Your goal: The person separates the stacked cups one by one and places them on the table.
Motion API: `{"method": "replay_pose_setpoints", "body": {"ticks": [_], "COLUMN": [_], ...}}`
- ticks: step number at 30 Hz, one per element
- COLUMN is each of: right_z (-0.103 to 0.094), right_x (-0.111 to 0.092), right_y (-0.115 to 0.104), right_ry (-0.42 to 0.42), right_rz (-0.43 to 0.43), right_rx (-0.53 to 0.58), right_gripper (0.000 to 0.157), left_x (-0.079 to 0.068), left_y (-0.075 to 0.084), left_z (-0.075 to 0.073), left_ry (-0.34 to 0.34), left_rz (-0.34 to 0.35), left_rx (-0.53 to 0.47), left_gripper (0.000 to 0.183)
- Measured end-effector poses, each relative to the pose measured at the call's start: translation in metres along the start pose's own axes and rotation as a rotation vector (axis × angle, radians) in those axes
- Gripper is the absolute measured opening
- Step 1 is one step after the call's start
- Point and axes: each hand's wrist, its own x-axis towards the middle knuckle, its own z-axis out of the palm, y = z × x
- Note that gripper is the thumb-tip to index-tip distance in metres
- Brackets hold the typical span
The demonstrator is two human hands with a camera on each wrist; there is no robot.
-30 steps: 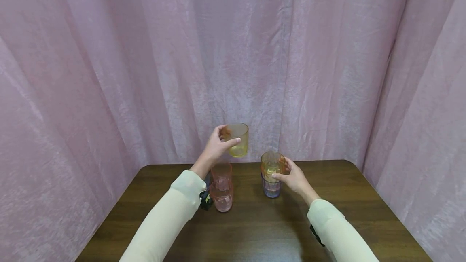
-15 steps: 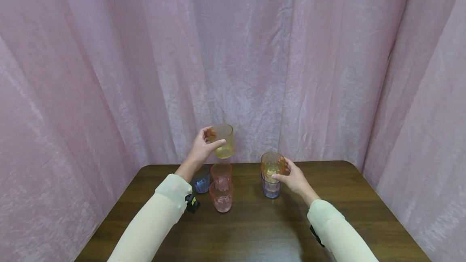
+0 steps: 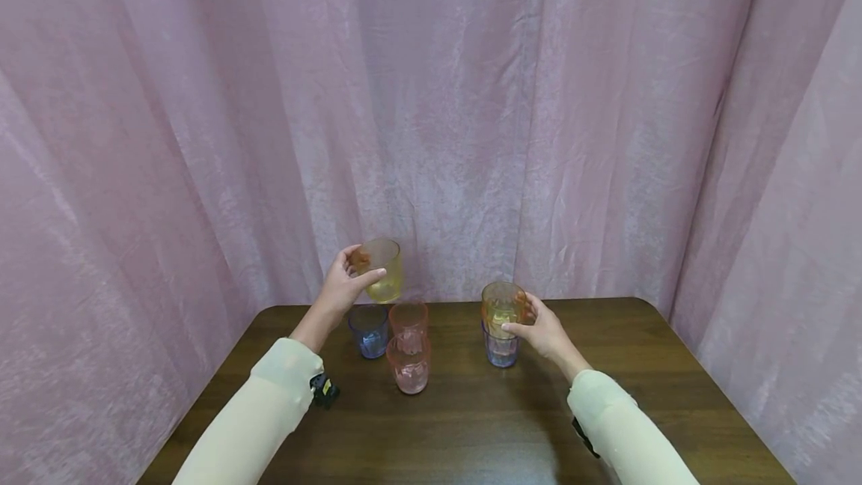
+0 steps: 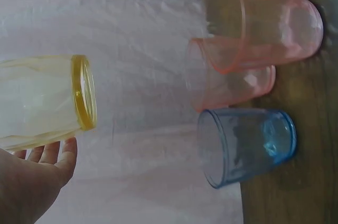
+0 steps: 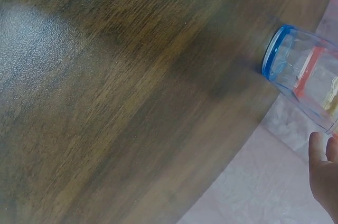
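Note:
My left hand (image 3: 340, 283) grips a clear yellow cup (image 3: 387, 279) in the air, just above and behind a blue cup (image 3: 370, 341) on the table. In the left wrist view the bottom of that yellow cup (image 4: 82, 93) points toward the standing cups. My right hand (image 3: 547, 334) holds the upper part of a nested stack on the table's right half. A yellow cup (image 3: 501, 296) sits at its top and a blue cup (image 3: 501, 354) at its base. A red band between them shows in the right wrist view, where the blue base (image 5: 275, 52) touches the table.
Beside the lone blue cup stand two pink cups, a rear one (image 3: 408, 313) and a front one (image 3: 411, 376) partly overlapping it in view. The brown wooden table (image 3: 444, 440) ends at a pink curtain (image 3: 444, 96).
My left hand has carried the yellow cup leftward and slightly down, from behind the pink cups to above the blue cup, uncovering that blue cup. My right hand and its stack have stayed put.

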Motion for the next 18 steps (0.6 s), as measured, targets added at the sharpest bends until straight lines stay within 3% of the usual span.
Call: {"method": "replay_pose_setpoints", "body": {"ticks": [18], "right_z": [0.0], "right_x": [0.0], "right_y": [-0.003], "right_ry": [0.0], "right_rz": [0.0], "right_rx": [0.026], "right_gripper": [0.084], "left_x": [-0.022], "left_y": [-0.028], "left_z": [-0.031], "left_ry": [0.016], "left_rz": [-0.065], "left_rx": [0.03], "left_gripper": [0.085]}}
